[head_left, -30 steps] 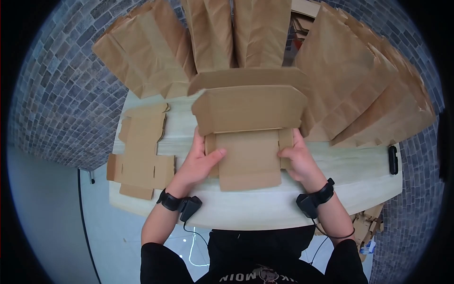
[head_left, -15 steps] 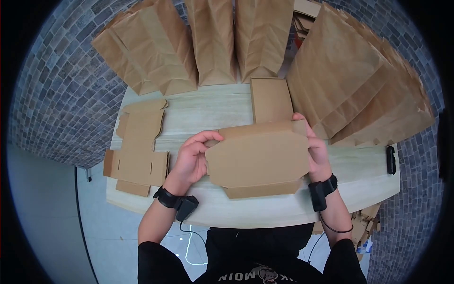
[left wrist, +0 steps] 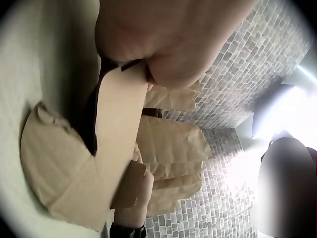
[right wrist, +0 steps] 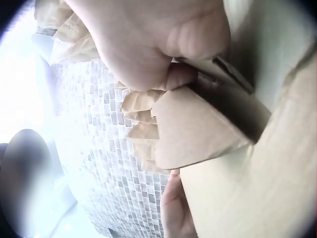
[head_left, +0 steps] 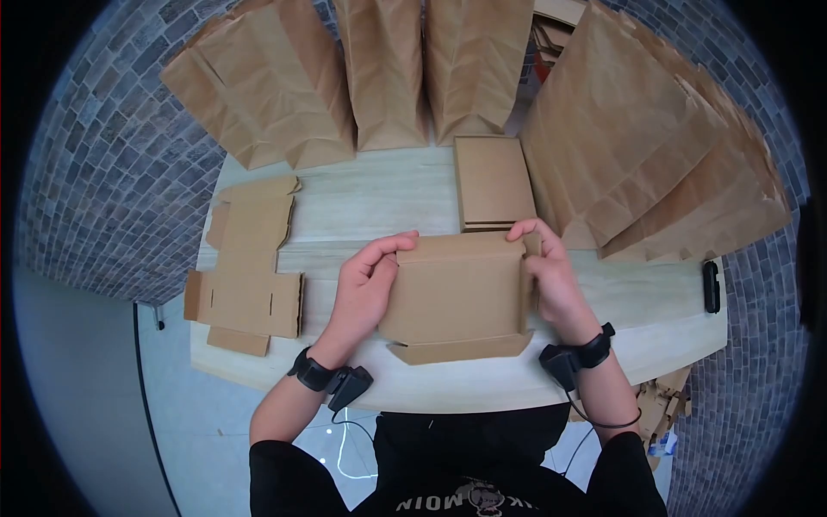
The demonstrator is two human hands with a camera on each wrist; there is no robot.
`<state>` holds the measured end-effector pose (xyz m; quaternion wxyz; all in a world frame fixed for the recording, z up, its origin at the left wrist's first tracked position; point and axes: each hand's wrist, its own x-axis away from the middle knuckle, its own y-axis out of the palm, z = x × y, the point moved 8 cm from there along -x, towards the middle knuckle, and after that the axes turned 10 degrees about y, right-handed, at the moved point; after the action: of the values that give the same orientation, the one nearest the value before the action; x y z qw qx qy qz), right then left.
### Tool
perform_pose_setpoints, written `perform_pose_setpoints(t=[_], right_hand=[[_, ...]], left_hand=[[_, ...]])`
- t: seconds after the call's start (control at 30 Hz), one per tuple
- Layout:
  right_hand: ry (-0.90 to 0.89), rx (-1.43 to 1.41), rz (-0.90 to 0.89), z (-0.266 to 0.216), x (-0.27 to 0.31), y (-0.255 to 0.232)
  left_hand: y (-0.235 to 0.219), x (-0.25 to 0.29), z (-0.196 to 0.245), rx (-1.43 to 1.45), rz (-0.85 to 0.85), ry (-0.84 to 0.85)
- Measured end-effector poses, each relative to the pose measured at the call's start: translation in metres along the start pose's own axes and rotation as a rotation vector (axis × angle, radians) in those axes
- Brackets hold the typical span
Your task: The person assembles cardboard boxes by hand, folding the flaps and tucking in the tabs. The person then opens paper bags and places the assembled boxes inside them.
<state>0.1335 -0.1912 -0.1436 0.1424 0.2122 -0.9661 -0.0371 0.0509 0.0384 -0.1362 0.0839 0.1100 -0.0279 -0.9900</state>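
Note:
A partly folded cardboard box [head_left: 457, 293] is held between both hands above the table's front half, its front flap slanting toward the person. The left hand [head_left: 362, 289] grips its left side, fingers over the top left corner. At the right side the right hand [head_left: 556, 280] pinches the raised side wall and a small flap, fingertips at the top right corner. In the left wrist view the left hand [left wrist: 168, 39] is at the edge of a cardboard panel [left wrist: 119, 109]. The right wrist view shows the right hand [right wrist: 158, 44] against a folded side flap [right wrist: 193, 129].
Flat cut cardboard [head_left: 250, 258] lies at the table's left. A closed box [head_left: 494, 181] lies behind the hands. Large paper bags [head_left: 388, 77] stand along the back, with more paper bags [head_left: 629, 129] at the right. A black object [head_left: 711, 287] sits at the right edge.
The box in the hands has tilted back, its large lid panel no longer facing the camera. The right fingers have moved left along its top corner, and the right side wall now stands folded up.

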Motion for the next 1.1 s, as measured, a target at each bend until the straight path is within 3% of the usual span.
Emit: perform_pose_setpoints(t=[0.07, 0.17, 0.3, 0.37, 0.5, 0.63, 0.8, 1.0, 1.1], right_hand=[[0.090, -0.328, -0.236, 0.000, -0.001, 0.005], [0.223, -0.441, -0.286, -0.002, 0.002, 0.012], [0.215, -0.374, -0.251, -0.005, 0.004, 0.016], [0.171, -0.411, -0.359, -0.012, 0.005, 0.020], [0.109, -0.263, -0.357, -0.014, 0.004, 0.012], [0.134, -0.256, -0.389, -0.009, 0.003, 0.005], [0.226, -0.370, -0.498, -0.004, 0.003, 0.006], [0.176, -0.331, -0.443, 0.007, -0.003, 0.013], [0.152, -0.342, -0.422, 0.008, -0.004, 0.012]], left_hand=[[-0.002, -0.002, 0.005, 0.039, 0.015, -0.028], [-0.004, -0.002, 0.001, 0.081, 0.035, -0.070], [-0.005, -0.001, -0.005, 0.135, 0.058, -0.190], [-0.010, -0.003, -0.010, 0.199, 0.068, -0.204], [-0.012, -0.003, -0.010, 0.287, 0.090, -0.215], [-0.010, -0.004, -0.004, 0.303, 0.080, -0.215], [-0.008, -0.005, 0.005, 0.569, 0.003, -0.198], [-0.009, -0.003, 0.015, 0.278, -0.009, -0.104], [-0.008, -0.003, 0.013, 0.304, -0.019, -0.101]])
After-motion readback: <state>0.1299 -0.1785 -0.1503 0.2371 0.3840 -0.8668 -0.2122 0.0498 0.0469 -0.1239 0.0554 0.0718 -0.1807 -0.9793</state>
